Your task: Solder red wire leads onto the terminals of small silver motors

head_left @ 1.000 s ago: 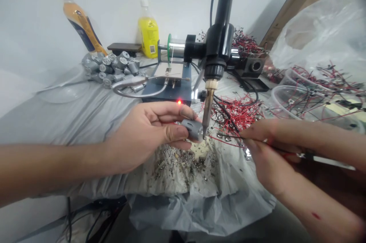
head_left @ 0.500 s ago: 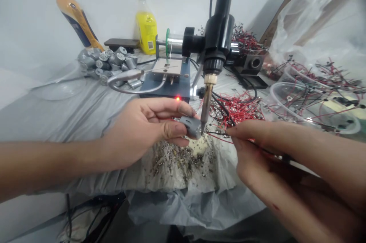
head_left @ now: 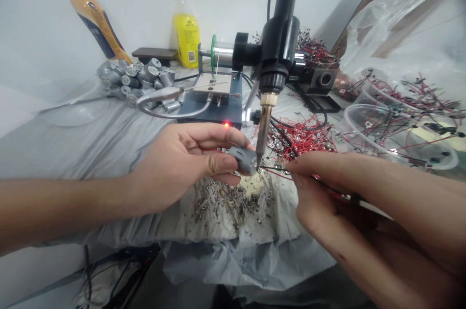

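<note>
While left grip (head_left: 182,168) pinches motor (head_left: 243,160) left of soldering iron (head_left: 262,139), right grip (head_left: 353,197) holds black wire (head_left: 274,169); motor likely rigid, dense: hold mid-body.

right grip (head_left: 345,202) nearer the grey motor (head_left: 243,160) than before, black wire (head_left: 275,169) now just beside the iron tip (head_left: 259,157)

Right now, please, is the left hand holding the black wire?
No, the left hand grips a grey motor, while the right hand pinches the black wire.
</note>
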Available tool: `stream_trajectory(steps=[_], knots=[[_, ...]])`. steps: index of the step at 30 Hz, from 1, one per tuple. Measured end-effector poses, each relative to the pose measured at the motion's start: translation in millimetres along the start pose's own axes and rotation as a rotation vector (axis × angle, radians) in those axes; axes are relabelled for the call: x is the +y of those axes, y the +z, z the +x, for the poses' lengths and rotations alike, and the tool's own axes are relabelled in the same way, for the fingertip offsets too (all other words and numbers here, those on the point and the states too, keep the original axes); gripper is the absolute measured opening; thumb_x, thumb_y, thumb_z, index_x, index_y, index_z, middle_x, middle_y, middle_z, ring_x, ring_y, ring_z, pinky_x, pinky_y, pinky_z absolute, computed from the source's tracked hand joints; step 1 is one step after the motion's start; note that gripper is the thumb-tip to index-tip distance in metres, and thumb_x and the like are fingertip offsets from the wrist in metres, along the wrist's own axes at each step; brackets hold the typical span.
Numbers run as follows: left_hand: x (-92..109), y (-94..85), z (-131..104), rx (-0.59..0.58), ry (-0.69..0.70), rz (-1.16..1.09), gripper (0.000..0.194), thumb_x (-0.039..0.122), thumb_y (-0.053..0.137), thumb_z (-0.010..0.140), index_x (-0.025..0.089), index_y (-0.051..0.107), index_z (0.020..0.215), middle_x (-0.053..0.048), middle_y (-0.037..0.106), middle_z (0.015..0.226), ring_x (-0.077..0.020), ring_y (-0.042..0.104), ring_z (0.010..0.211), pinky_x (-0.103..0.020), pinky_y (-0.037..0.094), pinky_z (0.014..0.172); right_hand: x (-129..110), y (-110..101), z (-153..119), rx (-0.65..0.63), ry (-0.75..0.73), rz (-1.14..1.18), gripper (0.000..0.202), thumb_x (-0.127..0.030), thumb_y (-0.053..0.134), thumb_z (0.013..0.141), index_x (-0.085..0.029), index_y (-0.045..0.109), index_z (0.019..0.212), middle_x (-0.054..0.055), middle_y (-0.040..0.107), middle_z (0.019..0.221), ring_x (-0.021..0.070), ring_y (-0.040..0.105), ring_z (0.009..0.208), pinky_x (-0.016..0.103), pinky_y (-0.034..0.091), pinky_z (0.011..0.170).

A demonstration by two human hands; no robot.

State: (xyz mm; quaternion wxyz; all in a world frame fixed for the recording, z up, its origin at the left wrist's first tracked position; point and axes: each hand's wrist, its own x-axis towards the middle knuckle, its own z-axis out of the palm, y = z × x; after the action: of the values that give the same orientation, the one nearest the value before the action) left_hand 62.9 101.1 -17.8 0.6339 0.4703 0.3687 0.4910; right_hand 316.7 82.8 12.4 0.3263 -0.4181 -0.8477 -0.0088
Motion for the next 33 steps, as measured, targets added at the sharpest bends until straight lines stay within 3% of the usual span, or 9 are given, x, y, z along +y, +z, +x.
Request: stream_trajectory(steps=[11,18,25,33], knots=[[-3.0,-3.7,2.0,-0.041,0.002,-0.023,0.018,0.02,0.095,0.089,0.028,0.088,0.104,0.002,0.087,0.108,-0.0153,0.084,0.092,-0.013,0.068,0.073,-3.6,-5.0,5.1,-0.031,-0.077,-0.031,0.026,-0.019,0.064,0.102,-0.03,0.072,0.123,-0.002,0.081,0.097,0.0157,0.075,0.07,0.027,0.051,0.059],[-3.4,-4.1,1.8,-0.054,0.016,-0.028,0.02,0.015,0.092,0.091,0.024,0.087,0.107,-0.001,0.087,0.108,-0.0167,0.084,0.093,-0.013,0.068,0.073,-1.8,1.1,6.9,0.023,-0.089,-0.042,0.022,-0.021,0.065,0.102,-0.03,0.073,0.12,-0.003,0.08,0.092,0.0129,0.071,0.061,0.027,0.048,0.055],[-4.6,-6.6,2.4,-0.066,0.0,-0.012,0.022,0.019,0.093,0.091,0.026,0.086,0.111,0.0,0.087,0.103,-0.0201,0.085,0.099,-0.014,0.068,0.076,-3.7,-0.3,5.3,0.006,-0.039,-0.053,0.023,-0.021,0.063,0.101,-0.03,0.076,0.117,0.001,0.078,0.086,0.0179,0.073,0.063,0.027,0.048,0.053],[-4.0,-4.6,2.4,-0.049,0.003,-0.018,0.02,0.022,0.095,0.09,0.028,0.087,0.107,-0.001,0.087,0.104,-0.0178,0.085,0.095,-0.014,0.068,0.075,-3.2,0.0,7.7,0.005,-0.028,-0.036,0.022,-0.024,0.065,0.1,-0.031,0.078,0.116,0.001,0.074,0.078,0.0201,0.074,0.067,0.027,0.051,0.056]])
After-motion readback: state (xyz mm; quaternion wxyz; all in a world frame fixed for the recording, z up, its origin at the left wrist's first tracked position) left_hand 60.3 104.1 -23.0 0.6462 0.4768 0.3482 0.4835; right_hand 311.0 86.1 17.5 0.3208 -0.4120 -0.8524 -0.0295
